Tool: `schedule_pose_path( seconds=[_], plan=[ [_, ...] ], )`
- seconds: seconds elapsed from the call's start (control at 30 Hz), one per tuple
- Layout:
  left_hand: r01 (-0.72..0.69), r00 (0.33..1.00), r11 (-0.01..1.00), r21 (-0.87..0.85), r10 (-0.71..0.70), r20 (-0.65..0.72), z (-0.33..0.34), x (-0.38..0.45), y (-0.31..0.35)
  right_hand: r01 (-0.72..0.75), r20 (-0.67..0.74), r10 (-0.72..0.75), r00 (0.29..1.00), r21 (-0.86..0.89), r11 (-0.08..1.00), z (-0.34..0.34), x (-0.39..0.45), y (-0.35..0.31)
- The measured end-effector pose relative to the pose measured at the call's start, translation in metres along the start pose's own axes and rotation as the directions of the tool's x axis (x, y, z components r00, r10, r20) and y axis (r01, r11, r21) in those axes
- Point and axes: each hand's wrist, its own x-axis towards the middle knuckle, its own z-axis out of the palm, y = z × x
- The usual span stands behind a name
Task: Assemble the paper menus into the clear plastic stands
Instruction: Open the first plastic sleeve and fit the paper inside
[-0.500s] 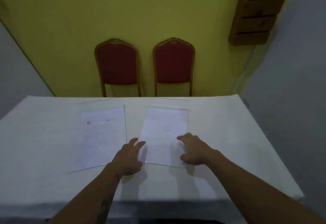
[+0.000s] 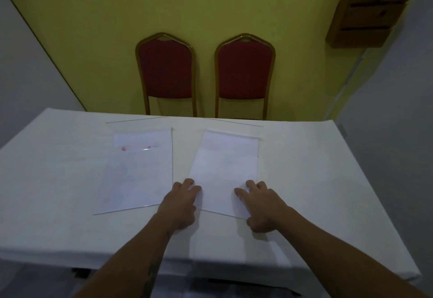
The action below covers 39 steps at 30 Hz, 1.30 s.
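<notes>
Nearest the camera, two bare forearms reach over the front edge of the desk (image 2: 58,204), which is covered in a white cloth. The left hand (image 2: 180,204) lies flat with fingers spread, its fingertips on the near left corner of the right-hand clear plastic stand (image 2: 225,173), which lies flat with a white paper menu (image 2: 228,157) inside it. The right hand (image 2: 262,206) is also flat and spread, fingers pressing the near right part of that same sheet, thumb off its front edge; neither hand is closed around anything.

Compared with half a second ago, both hands have slid a little further onto the sheet, the left one now overlapping its corner rather than resting beside it. That suggests the person is squaring or pressing the paper home in this stand, or getting ready to lift it.

To the left, just beside it, a second flat clear stand (image 2: 138,173) holds a white sheet with pink marks (image 2: 124,149) near its top; it is untouched. Beyond both, thin clear edges (image 2: 136,119) lie near the far side of the desk; what they are I cannot tell.

Furthest off, two red padded chairs (image 2: 165,68) with gold frames stand against a yellow wall (image 2: 93,28).
</notes>
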Motion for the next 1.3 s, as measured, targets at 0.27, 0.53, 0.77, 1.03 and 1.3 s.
schedule_pose_path(
  seconds=[0.27, 0.53, 0.77, 1.03, 1.3],
  plan=[
    [-0.115, 0.992, 0.988, 0.104, 0.119, -0.039, 0.005, -0.005, -0.013, 0.024, -0.018, -0.024, 1.0, 0.021, 0.999, 0.005, 0.002, -0.001],
    [-0.192, 0.956, 0.955, 0.226, 0.233, -0.175, -0.009, 0.007, -0.005, 0.041, -0.05, -0.04, 0.998, 0.024, 0.999, 0.013, -0.001, -0.003],
    [0.123, 0.992, 0.987, 0.102, -0.123, -0.003, -0.007, 0.01, 0.008, 0.053, -0.035, -0.053, 0.998, -0.015, 0.998, 0.011, -0.002, -0.007],
    [0.076, 0.987, 0.997, -0.028, -0.071, 0.146, -0.013, 0.001, -0.007, 0.076, -0.029, -0.077, 0.997, -0.046, 0.996, 0.003, 0.003, 0.0],
    [0.035, 0.998, 0.995, -0.096, -0.03, 0.048, -0.01, 0.005, -0.014, 0.074, -0.012, -0.074, 0.997, -0.011, 0.997, 0.006, 0.003, -0.005]
  ],
)
